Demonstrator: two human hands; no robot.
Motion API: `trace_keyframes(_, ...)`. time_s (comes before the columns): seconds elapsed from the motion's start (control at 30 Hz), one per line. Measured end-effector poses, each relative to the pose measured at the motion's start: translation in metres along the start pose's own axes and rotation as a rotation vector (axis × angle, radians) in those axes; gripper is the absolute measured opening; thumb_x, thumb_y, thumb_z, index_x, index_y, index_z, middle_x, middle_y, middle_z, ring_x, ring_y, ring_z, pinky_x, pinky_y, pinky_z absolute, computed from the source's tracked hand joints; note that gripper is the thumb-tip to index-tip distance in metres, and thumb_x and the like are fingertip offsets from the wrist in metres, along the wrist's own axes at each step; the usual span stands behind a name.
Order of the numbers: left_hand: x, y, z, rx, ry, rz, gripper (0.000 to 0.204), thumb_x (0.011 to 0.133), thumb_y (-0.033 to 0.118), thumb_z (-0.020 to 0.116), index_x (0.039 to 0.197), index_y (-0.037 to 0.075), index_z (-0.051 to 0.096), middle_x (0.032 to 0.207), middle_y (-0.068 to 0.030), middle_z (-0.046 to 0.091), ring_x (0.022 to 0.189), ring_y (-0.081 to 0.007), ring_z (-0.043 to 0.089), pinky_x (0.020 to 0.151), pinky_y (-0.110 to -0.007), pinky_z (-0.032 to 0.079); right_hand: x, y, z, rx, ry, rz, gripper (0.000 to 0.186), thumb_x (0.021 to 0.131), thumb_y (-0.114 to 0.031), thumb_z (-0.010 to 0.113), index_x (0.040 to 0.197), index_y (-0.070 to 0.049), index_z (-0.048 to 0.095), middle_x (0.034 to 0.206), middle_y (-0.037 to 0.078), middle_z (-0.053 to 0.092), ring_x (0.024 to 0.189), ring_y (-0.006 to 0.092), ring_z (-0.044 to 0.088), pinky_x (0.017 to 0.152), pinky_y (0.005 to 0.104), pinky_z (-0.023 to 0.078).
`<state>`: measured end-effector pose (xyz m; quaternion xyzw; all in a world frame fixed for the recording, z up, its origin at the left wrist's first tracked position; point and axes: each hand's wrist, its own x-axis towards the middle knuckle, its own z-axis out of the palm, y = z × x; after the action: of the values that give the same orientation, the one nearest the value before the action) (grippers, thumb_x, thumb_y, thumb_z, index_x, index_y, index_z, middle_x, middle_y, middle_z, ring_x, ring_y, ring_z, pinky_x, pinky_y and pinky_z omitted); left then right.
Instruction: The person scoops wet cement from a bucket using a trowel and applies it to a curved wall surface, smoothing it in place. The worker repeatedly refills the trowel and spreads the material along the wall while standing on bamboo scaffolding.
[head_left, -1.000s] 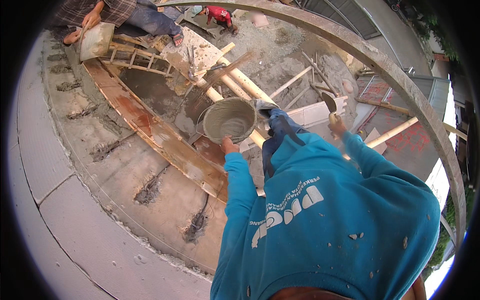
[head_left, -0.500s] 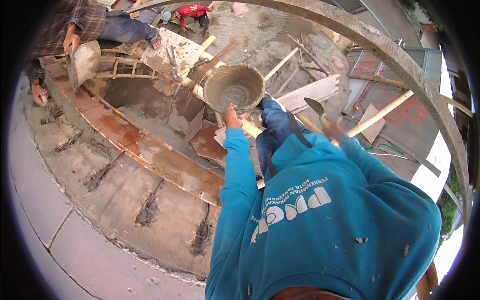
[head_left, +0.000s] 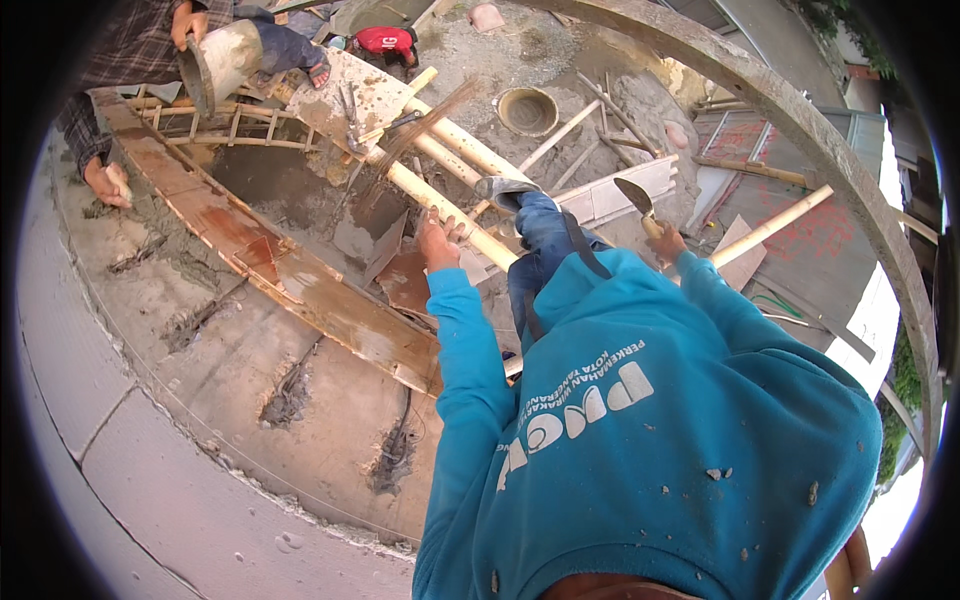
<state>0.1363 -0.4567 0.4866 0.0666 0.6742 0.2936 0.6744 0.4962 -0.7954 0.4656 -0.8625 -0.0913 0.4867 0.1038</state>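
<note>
Down below, in the head view, the person wears a blue hoodie and stands over a building site. Their left hand reaches out and rests on a long pale bamboo pole; the fingers look curled over it, gripping the pole. Their right hand is closed around the handle of a trowel, and the metal blade points up and to the left. The pole lies slanted over a pit with wet grey cement. A rusty curved board runs along the edge of the pit, next to a pale concrete slab. Farther off, a round pan sits on the sandy ground, well apart from both hands. At the top left, another person's hand tips a grey bucket.
</note>
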Motion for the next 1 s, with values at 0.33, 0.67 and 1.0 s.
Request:
trace_keyframes(0.33, -0.086, -0.093, -0.134, 0.17, 0.069, 0.07, 0.037, 0.097, 0.022, 0.053, 0.131, 0.009, 0.057, 0.132, -0.0097, 0.059, 0.115, -0.0312, 0.061, 0.081, -0.046, 0.053, 0.07, -0.108, 0.029, -0.264, -0.206, -0.146, 0.06, 0.081, -0.007, 0.066, 0.136, -0.011, 0.042, 0.08, 0.012, 0.061, 0.059, 0.0205, 0.059, 0.044, 0.0381, 0.048)
trace_keyframes(0.67, -0.139, -0.255, -0.14, 0.015, 0.505, 0.126, 0.043, 0.089, 0.027, 0.065, 0.128, 0.008, 0.062, 0.109, -0.0104, 0.069, 0.068, -0.0175, 0.065, 0.054, -0.033, 0.054, 0.05, -0.35, 0.096, -0.705, -0.685, -0.476, 0.012, 0.08, -0.012, 0.066, 0.083, -0.002, 0.061, 0.063, 0.007, 0.057, 0.051, 0.0163, 0.054, 0.047, 0.0324, 0.043)
trace_keyframes(1.0, -0.224, -0.359, -0.059, -1.405, 1.144, -0.125, 0.058, 0.092, 0.019, 0.057, 0.146, 0.007, 0.04, 0.126, -0.0164, 0.061, 0.113, -0.0343, 0.062, 0.079, -0.044, 0.054, 0.123, -0.519, 0.197, -1.289, -0.861, -0.591, 0.019, 0.08, -0.004, 0.063, 0.098, 0.001, 0.06, 0.069, 0.005, 0.056, 0.054, 0.0152, 0.053, 0.045, 0.0293, 0.044)
